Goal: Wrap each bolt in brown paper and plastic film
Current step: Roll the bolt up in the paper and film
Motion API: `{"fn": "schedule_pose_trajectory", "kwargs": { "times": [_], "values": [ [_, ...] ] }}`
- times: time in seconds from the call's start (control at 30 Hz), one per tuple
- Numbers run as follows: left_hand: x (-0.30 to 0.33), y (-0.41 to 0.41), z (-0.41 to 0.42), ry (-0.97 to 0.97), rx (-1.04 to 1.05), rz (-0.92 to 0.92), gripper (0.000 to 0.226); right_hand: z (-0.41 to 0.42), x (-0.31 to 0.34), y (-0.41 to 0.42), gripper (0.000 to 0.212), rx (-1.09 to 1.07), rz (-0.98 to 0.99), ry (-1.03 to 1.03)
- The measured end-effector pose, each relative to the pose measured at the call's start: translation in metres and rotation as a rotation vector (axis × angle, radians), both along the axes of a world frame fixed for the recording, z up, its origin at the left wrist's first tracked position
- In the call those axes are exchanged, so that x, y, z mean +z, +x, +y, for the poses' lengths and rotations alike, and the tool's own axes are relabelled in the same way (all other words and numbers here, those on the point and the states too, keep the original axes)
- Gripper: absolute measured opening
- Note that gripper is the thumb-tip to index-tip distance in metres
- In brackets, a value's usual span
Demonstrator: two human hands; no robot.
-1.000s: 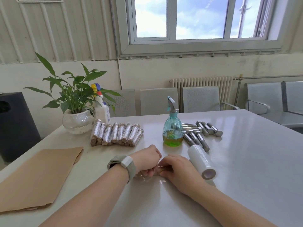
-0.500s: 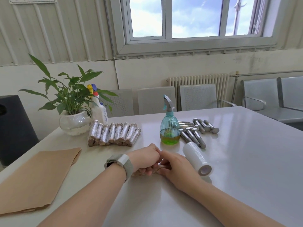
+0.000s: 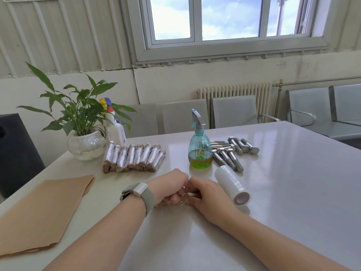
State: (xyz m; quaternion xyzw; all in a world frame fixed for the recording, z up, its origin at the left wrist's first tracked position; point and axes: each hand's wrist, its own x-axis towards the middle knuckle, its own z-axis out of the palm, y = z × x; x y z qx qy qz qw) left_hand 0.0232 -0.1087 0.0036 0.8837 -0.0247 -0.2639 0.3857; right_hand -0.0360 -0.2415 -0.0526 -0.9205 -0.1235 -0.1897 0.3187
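Roughly halfway: eight film-wrapped brown-paper bolt bundles (image 3: 133, 160) done, bare steel hex bolts (image 3: 235, 151) waiting; left hand (image 3: 170, 187) and right hand (image 3: 208, 194) curled around another bolt, mostly hidden.

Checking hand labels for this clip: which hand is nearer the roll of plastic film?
Right. The right hand lies just beside the roll of plastic film; the left hand sits beyond it, farther left.

Bare table (image 3: 293, 192) lies open to the right; the film roll (image 3: 232, 185) sits just beside the right hand (image 3: 207, 194). Ahead, the spray bottle (image 3: 200, 151) and loose bolts (image 3: 228, 159) block the way; brown paper (image 3: 43, 210) covers the left.
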Motion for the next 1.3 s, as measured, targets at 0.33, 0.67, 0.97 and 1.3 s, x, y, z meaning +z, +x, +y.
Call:
{"fn": "schedule_pose_trajectory", "kwargs": {
  "times": [0.33, 0.67, 0.97, 1.3],
  "values": [
    [0.01, -0.007, 0.001, 0.036, 0.03, 0.061, 0.017, 0.0, 0.01, -0.001, 0.013, -0.058, 0.151, 0.177],
    [0.012, -0.012, 0.0, 0.017, 0.034, 0.017, 0.013, 0.005, 0.009, 0.003, 0.019, -0.038, 0.202, 0.213],
    [0.0, -0.002, 0.049, -0.29, 0.087, -0.244, 0.006, 0.003, 0.01, 0.004, 0.018, -0.012, 0.157, 0.05],
    [-0.024, -0.005, 0.107, -0.013, -0.254, -0.509, 0.022, 0.003, 0.013, 0.005, 0.022, -0.028, 0.145, -0.048]
  ]
}}
